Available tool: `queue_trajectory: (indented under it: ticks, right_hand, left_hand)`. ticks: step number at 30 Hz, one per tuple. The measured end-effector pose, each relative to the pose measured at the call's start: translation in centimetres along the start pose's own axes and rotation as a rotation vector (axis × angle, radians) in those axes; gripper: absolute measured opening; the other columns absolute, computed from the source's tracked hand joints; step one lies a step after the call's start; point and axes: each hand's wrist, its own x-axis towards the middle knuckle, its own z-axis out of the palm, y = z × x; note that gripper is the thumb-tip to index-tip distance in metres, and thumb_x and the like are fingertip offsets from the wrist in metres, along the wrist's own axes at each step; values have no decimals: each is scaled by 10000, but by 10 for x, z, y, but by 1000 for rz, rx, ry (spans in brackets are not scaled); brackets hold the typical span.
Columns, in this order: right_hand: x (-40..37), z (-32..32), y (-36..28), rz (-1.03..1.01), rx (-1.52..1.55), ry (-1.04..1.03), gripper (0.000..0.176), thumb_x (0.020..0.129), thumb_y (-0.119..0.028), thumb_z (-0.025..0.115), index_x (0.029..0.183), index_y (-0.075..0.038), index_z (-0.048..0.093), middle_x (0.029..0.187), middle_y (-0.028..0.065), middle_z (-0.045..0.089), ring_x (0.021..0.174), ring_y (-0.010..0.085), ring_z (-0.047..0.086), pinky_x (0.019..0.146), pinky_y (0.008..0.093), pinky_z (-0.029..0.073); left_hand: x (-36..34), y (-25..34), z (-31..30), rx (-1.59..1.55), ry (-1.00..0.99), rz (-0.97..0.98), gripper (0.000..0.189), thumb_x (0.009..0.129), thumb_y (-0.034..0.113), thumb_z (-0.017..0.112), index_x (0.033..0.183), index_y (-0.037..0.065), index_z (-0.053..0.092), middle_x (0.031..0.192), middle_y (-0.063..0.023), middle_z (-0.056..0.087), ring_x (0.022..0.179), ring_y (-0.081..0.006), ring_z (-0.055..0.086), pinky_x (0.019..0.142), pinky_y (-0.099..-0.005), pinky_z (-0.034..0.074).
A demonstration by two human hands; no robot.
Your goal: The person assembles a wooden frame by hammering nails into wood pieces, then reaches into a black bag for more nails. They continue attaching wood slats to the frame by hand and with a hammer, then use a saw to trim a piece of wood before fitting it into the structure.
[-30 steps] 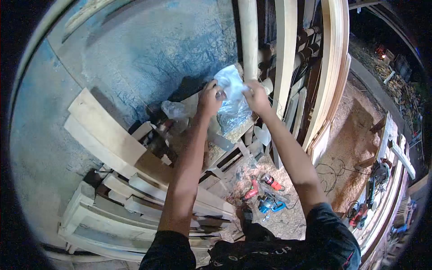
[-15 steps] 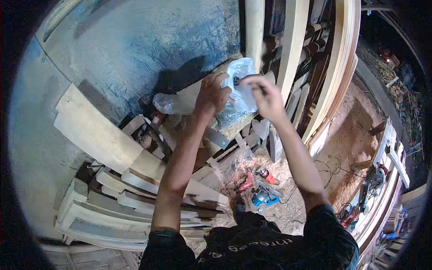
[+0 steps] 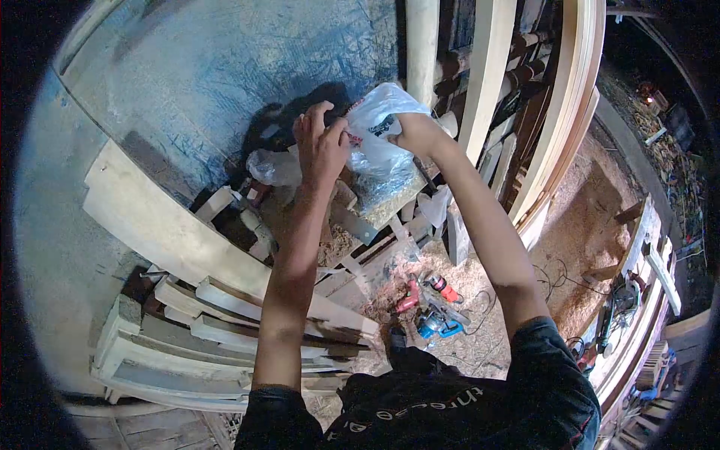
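A translucent white plastic bag (image 3: 381, 163) stands open on a wooden surface, with small dark things (image 3: 384, 126) visible through its mouth. At its left rim is my left hand (image 3: 322, 146), its thumb and a finger closed on the plastic while the other fingers are bent away. My right hand (image 3: 417, 136) reaches into the bag from the right. The plastic and the hand itself hide those fingers, so what they hold does not show. Just left of my left hand lies another crumpled clear plastic bag (image 3: 271, 166).
Below, a blue circular saw (image 3: 439, 324) and a red power tool (image 3: 445, 289) lie among wood shavings. Long curved planks (image 3: 180, 217) run along the left. Tall boards (image 3: 484, 82) stand at the right. A blue-stained panel (image 3: 247, 67) fills the upper left.
My right hand has gone from above the bag's mouth down into it. My left hand has shifted left, and the bag's rim has been pulled wider and leftward.
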Motion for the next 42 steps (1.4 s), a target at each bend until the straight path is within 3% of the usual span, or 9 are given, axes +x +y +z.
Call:
queue_trajectory:
  ticks: [6, 9, 15, 18, 22, 26, 34, 37, 42]
  right_hand:
    - [22, -1, 2, 177, 75, -1, 260, 727, 2, 644, 984, -14, 681, 983, 220, 669, 978, 389, 633, 867, 437, 498]
    - [30, 40, 45, 177, -149, -125, 230, 732, -42, 631, 952, -31, 698, 971, 212, 677, 971, 385, 638, 859, 444, 503]
    - [24, 80, 98, 200, -257, -309, 398, 734, -172, 693, 1113, -54, 663, 1158, 223, 632, 1041, 410, 605, 901, 444, 496]
    - [39, 60, 84, 479, -341, -625, 478, 717, -234, 738, 1165, -91, 654, 1225, 189, 619, 1076, 389, 597, 932, 440, 480]
    - [23, 54, 96, -100, -168, -125, 551, 672, -294, 770, 1180, -116, 653, 1254, 132, 622, 1170, 326, 554, 1008, 392, 440]
    - [27, 12, 63, -198, -200, -46, 538, 658, -315, 792, 1142, -115, 673, 1231, 131, 626, 1194, 313, 539, 1028, 390, 426]
    - [33, -45, -2, 176, -229, -259, 571, 711, -277, 749, 1227, -79, 603, 1287, 196, 578, 1221, 353, 519, 1033, 400, 409]
    - [26, -54, -29, -122, -201, -37, 564, 712, -259, 744, 1224, -72, 601, 1261, 193, 589, 1209, 353, 524, 1028, 404, 411]
    - [2, -59, -75, -138, -296, -40, 562, 709, -239, 766, 1214, -59, 595, 1228, 187, 587, 1167, 383, 530, 1003, 430, 422]
  left_hand:
    - [-2, -7, 11, -48, -64, -29, 205, 741, 159, 720, 896, 31, 683, 1221, -135, 522, 1160, -341, 500, 987, -528, 351]
    - [-7, -3, 35, -72, -123, -129, 365, 810, 355, 684, 940, 14, 689, 1284, -181, 517, 1159, -350, 504, 976, -545, 349]
    - [-4, 7, 62, -34, -451, -478, 475, 791, 399, 691, 1040, -4, 646, 1207, -201, 580, 1175, -401, 530, 979, -580, 382]
    - [-10, 6, 76, -242, -456, -647, 463, 777, 360, 680, 1024, -28, 634, 1133, -241, 620, 1071, -452, 586, 928, -551, 442]
    - [-2, -7, 94, -217, -417, -652, 410, 784, 290, 634, 976, -72, 631, 972, -316, 651, 941, -476, 632, 848, -499, 499]
    - [19, -6, 91, -299, -221, -652, 357, 799, 247, 597, 928, -82, 648, 881, -329, 648, 909, -463, 646, 818, -491, 501]
    - [42, 4, 65, -732, -139, -643, 396, 890, 253, 462, 1062, -51, 650, 1002, -251, 663, 949, -348, 638, 841, -391, 480]
    - [39, 21, 34, -956, -49, -490, 383, 905, 236, 438, 1091, -37, 631, 991, -155, 650, 919, -258, 605, 838, -358, 461]
    - [10, 27, -4, -1202, -70, -526, 367, 917, 189, 438, 1178, -27, 579, 1015, -95, 621, 911, -187, 579, 838, -318, 449]
